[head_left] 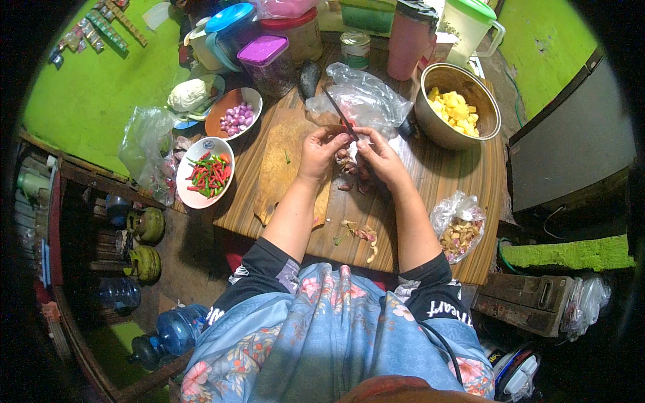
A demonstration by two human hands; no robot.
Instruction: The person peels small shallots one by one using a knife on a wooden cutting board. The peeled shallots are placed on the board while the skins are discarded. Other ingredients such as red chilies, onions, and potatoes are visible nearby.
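Observation:
My left hand [320,152] and my right hand [380,158] meet above the far middle of the table. A thin dark knife [336,107] slants up and left from the fingers of my right hand, which are closed on it. The left fingers are pinched together beside the blade; what they hold is too small and covered to make out. Just below the hands lie several reddish-brown unpeeled shallots [347,168]. A worn wooden cutting board [285,158] lies under and left of my left forearm. Behind the hands is a crumpled clear plastic bag [359,94].
At left stand a white bowl of red and green chilies [208,173] and a bowl of peeled shallots [236,119]. A metal pot [485,101] holds yellow chunks. A bag of peelings [459,228] sits at right; loose peels [365,234] lie near the front edge. Containers line the back.

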